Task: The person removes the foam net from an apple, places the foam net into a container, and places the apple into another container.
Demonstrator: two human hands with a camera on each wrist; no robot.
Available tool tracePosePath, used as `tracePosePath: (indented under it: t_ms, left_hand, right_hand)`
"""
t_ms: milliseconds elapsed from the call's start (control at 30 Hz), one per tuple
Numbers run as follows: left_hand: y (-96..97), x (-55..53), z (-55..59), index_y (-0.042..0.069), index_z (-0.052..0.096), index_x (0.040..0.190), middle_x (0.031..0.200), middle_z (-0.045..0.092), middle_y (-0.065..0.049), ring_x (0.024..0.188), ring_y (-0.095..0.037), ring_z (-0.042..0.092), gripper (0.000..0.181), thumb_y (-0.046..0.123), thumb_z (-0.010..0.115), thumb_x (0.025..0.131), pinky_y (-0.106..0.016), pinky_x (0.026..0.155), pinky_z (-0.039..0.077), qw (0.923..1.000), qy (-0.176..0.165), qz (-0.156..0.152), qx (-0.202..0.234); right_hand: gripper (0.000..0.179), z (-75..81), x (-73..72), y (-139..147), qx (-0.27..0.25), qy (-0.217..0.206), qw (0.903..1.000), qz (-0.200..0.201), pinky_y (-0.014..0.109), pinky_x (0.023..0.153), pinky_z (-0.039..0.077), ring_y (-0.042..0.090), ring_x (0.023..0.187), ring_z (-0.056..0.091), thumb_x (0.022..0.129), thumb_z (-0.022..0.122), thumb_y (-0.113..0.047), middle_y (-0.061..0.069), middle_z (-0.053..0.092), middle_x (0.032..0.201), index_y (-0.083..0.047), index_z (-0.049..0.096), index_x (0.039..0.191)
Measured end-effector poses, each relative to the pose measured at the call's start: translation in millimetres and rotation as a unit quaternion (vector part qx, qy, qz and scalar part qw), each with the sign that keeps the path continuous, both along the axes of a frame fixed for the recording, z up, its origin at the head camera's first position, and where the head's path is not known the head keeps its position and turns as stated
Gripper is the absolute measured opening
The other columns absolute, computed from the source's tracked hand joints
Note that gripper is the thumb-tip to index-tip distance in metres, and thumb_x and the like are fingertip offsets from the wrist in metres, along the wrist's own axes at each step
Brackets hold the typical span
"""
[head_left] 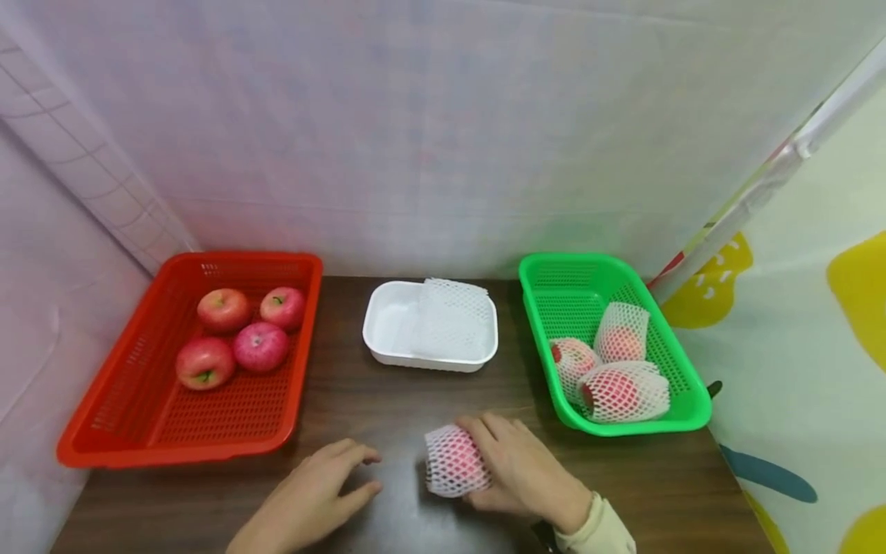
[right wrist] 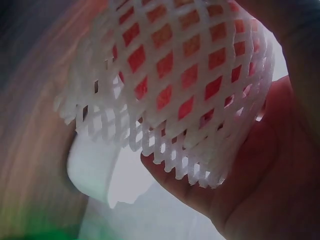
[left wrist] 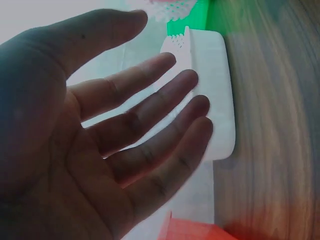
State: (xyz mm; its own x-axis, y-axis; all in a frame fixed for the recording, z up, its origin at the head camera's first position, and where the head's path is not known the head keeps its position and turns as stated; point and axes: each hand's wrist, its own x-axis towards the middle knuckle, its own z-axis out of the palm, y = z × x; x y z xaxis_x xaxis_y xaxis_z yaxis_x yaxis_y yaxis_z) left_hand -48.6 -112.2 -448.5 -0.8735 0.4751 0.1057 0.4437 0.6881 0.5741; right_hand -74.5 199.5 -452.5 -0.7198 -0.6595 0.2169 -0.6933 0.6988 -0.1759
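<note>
My right hand (head_left: 515,469) grips an apple (head_left: 460,460) wrapped in a white foam net (right wrist: 180,75), low over the front of the table. In the right wrist view the red skin shows through the net's diamond holes, and the net's loose end juts past the fruit. To the left of it, my left hand (head_left: 321,488) holds nothing; its fingers (left wrist: 145,117) are spread and slightly bent, the palm facing the wrapped apple. Several bare apples (head_left: 205,363) lie in the red basket (head_left: 294,385). In the green basket (head_left: 685,362) are three apples in foam nets (head_left: 623,392).
A white tray (head_left: 391,359) stands at the back middle of the table (head_left: 367,400) between the two baskets, with flat foam nets (head_left: 453,315) lying in it and over its back rim. A pale cloth (head_left: 443,138) hangs behind the table.
</note>
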Motion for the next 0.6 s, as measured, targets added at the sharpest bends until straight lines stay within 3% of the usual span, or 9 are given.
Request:
tracePosePath:
  t_ms: [133,233,333,433,600]
  left_hand:
    - [11.4,-1.8,-8.4,0.023,0.072,0.1,0.095,0.063,0.017,0.084,-0.002,0.06,0.016,0.016,0.078,0.087,-0.03,0.072,0.054,0.9934,0.045,-0.01,0.104]
    - [26.4,-5.1,-17.4,0.02,0.073,0.101,0.093,0.066,0.011,0.079,-0.001,0.061,0.02,0.007,0.078,0.086,-0.025,0.066,0.055,0.978,0.071,-0.028,0.194]
    - [39.5,-7.2,-24.4,0.014,0.071,0.108,0.099,0.068,0.004,0.079,-0.004,0.063,0.028,0.002,0.078,0.084,-0.024,0.067,0.055,0.9667,0.064,-0.036,0.245]
    - [44.9,-7.8,-27.9,0.01,0.067,0.117,0.109,0.065,0.001,0.083,-0.007,0.063,0.044,0.002,0.082,0.076,-0.026,0.07,0.056,0.9661,0.035,-0.039,0.253]
    - [45.0,-10.1,-29.9,0.014,0.061,0.123,0.12,0.06,0.007,0.099,-0.007,0.059,0.064,0.011,0.086,0.065,-0.031,0.085,0.054,0.9811,0.012,-0.052,0.186]
  right_hand:
    - [0.094,4.0,-2.2,-1,-0.006,0.018,0.9998,0.0,0.041,0.087,0.051,0.019,0.105,0.057,0.059,0.086,-0.045,0.002,0.059,0.115,-0.009,0.051,0.138]
    - [0.093,6.0,-3.2,-4,-0.022,0.016,0.9996,0.012,0.04,0.086,0.052,0.018,0.103,0.058,0.059,0.086,-0.044,0.003,0.059,0.116,-0.008,0.051,0.138]
    - [0.092,5.9,-2.2,-11,-0.04,0.002,0.9987,0.03,0.038,0.085,0.053,0.016,0.101,0.059,0.061,0.087,-0.042,0.002,0.057,0.118,-0.007,0.05,0.138]
    - [0.091,5.8,-1.0,-18,-0.055,-0.012,0.9974,0.045,0.036,0.086,0.053,0.015,0.101,0.058,0.063,0.087,-0.039,0.002,0.056,0.119,-0.007,0.049,0.139]
    - [0.091,6.8,0.3,-25,-0.072,-0.035,0.9947,0.064,0.033,0.091,0.052,0.014,0.107,0.057,0.064,0.086,-0.035,0.001,0.055,0.123,-0.007,0.047,0.142]
